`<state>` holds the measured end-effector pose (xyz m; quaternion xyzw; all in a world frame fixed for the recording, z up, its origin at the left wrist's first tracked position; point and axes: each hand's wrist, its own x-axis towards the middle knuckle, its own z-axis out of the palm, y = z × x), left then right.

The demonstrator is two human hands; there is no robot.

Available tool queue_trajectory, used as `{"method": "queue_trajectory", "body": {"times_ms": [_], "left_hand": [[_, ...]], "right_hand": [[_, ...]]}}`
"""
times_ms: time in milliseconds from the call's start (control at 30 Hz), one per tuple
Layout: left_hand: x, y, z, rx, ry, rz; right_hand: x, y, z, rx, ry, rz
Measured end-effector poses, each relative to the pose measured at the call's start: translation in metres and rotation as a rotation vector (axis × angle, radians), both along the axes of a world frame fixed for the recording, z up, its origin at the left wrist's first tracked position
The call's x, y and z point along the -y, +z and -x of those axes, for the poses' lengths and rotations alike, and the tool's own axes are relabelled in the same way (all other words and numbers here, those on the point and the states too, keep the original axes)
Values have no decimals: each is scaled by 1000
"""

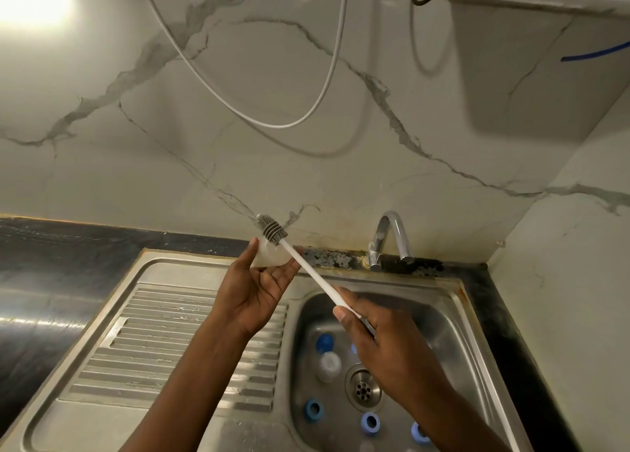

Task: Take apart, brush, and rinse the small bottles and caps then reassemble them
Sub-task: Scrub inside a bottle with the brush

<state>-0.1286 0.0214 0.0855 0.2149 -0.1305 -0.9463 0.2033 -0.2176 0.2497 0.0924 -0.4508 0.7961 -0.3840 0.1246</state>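
My left hand (259,288) holds a small translucent white bottle (267,255) above the drainboard. In my right hand (378,342) is the white handle of a bottle brush (308,269). Its grey bristle head (272,229) sticks out past the bottle's far end, against the wall. Down in the sink basin lie a clear small bottle with a blue cap (328,359) and several loose blue caps (314,410), (370,423), (419,433).
The steel sink (456,318) has a drain (363,388) at its middle and a ribbed drainboard (163,342) to the left. A chrome tap (388,238) stands at the back. A dark countertop (41,281) lies left. Cables hang on the marble wall.
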Motion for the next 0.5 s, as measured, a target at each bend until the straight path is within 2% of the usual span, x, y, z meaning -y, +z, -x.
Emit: {"method": "queue_trajectory", "body": {"times_ms": [100,267,500], "left_hand": [[3,-4,-4,73,29,68],[4,-8,-8,219,-35,203],[10,-6,-18,212,-131,300]], "right_hand": [[-14,0,6,-28,-4,-16],[-32,2,17,-22,-75,-16],[-36,13,37,-115,-110,23]]}}
